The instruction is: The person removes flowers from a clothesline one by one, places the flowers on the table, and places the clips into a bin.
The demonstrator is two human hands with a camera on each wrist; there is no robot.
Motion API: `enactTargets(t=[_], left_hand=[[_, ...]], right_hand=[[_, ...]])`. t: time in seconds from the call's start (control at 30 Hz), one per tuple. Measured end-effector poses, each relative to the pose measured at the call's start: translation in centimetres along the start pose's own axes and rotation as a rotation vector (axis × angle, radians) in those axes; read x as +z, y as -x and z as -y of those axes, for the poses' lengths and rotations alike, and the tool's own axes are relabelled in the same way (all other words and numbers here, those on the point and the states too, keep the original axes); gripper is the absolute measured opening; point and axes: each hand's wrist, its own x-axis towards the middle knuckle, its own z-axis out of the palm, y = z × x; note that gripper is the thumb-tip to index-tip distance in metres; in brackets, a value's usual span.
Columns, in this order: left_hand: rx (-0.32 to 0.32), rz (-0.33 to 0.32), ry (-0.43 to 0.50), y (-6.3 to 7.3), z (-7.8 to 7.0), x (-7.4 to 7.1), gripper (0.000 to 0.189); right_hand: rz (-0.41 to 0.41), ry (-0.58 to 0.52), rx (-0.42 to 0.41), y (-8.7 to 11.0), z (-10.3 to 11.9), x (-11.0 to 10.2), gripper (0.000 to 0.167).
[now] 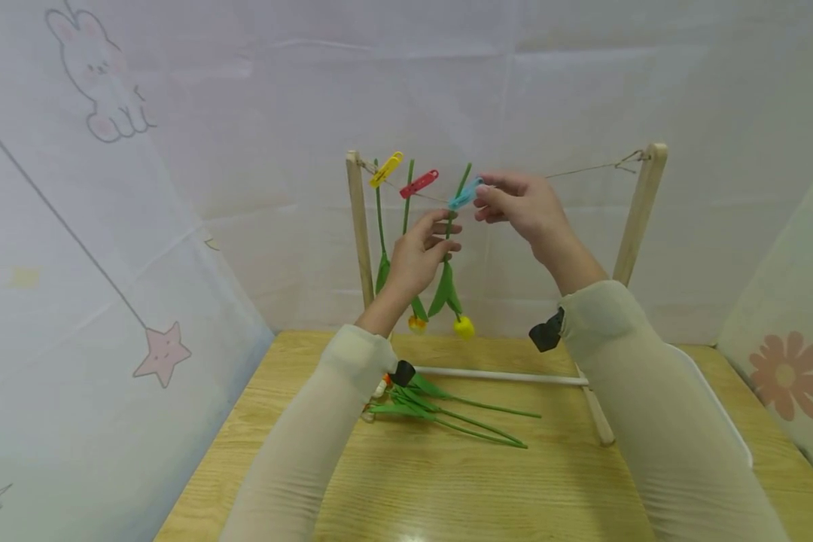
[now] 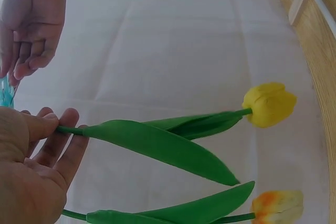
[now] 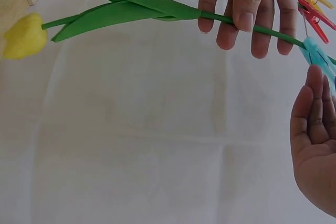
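Observation:
Head down, an artificial yellow tulip [image 1: 464, 327] hangs at a thin string, its green stem pointing up. My left hand [image 1: 416, 260] holds that stem between thumb and fingers, just above the leaves. A light blue clothespin [image 1: 462, 197] sits at the stem and the string, and my right hand [image 1: 528, 211] pinches its handle end. To the left, a red clothespin [image 1: 420, 184] holds an orange-and-yellow tulip [image 2: 278, 207] upside down. Further left, a yellow clothespin [image 1: 386, 169] holds another stem, whose bloom is hidden behind my left arm.
The string runs between two wooden posts [image 1: 640, 214], joined low down by a white bar [image 1: 501, 375]. Several more tulips [image 1: 447, 412] lie on the wooden table [image 1: 447, 489]. A white tray's edge [image 1: 714, 399] shows behind my right sleeve. Printed cloth hangs around the table.

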Motion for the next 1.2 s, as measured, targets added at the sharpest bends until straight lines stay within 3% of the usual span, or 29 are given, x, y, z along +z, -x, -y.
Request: enactTargets(t=[0.2, 0.63, 0.77, 0.97, 1.2], left_hand=[[0.009, -0.006, -0.013, 0.1, -0.3, 0.4, 0.038], [0.054, -0.037, -0.051, 0.7, -0.9, 0.5, 0.041], [0.061, -0.033, -0.067, 0.9, -0.9, 0.2, 0.041], [0.069, -0.023, -0.071, 1.2, -0.9, -0.1, 0.041], [0.102, -0.008, -0.098, 1.5, -1.0, 0.0, 0.042]], right_hand=[[-0.082, -0.159, -0.021, 0.4, -0.1, -0.5, 0.037], [-0.258, -0.355, -0.090, 0.9, 0.2, -1.3, 0.032], [-0.255, -0.429, -0.122, 1.0, 0.2, -1.3, 0.029], [-0.207, -0.347, -0.150, 1.3, 0.2, -0.8, 0.040], [-0.195, -0.362, -0.141, 1.7, -0.1, -0.9, 0.038]])
